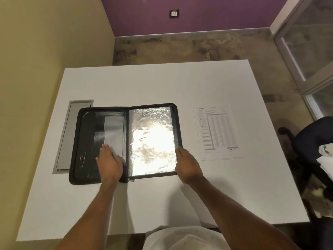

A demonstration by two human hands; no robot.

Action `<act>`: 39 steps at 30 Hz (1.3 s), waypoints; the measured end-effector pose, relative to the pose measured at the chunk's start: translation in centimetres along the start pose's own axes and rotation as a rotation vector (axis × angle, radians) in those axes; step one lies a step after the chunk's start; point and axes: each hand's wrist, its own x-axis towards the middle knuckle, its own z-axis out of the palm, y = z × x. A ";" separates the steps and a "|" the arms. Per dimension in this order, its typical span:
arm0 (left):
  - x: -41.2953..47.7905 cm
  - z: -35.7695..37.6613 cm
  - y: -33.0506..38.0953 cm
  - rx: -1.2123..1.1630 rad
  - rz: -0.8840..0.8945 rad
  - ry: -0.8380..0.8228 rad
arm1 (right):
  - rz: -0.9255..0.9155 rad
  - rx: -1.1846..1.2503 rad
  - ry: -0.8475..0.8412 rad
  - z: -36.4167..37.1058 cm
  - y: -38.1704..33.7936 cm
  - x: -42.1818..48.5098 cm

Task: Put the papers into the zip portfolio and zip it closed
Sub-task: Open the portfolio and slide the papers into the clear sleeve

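Black zip-around portfolio (100,141) lies spread open flat near the left edge of the white rectangular tabletop (162,83), its right half a glossy clear plastic sleeve (152,141). The left hand (110,162) presses flat, grip spread apart, on the left panel. The right hand (187,164) has its grip pinched on the sleeve's right edge. A printed white paper sheet (218,131) lies apart, toward the right edge.
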 end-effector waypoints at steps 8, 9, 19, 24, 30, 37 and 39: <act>-4.6 7.5 16.6 -0.284 0.171 -0.111 | 0.061 -0.047 0.081 -7.2 8.1 3.6; -5.1 8.5 18.4 -0.293 0.182 -0.127 | 0.072 -0.047 0.085 -8.0 9.1 4.0; -6.1 16.3 30.5 -0.400 0.163 -0.262 | 0.262 0.082 0.123 -13.1 18.9 7.8; -6.2 19.0 33.5 -0.389 0.069 -0.233 | 0.464 0.183 0.124 -13.0 21.9 9.7; -6.1 21.1 35.2 -0.244 -0.056 -0.251 | 0.597 0.232 0.077 -12.2 23.7 10.9; -6.2 21.9 36.7 -0.229 -0.138 -0.241 | 0.624 0.306 0.122 -11.8 23.9 11.4; -5.7 21.8 37.4 -0.213 -0.206 -0.234 | 0.612 0.317 0.120 -11.9 24.2 11.3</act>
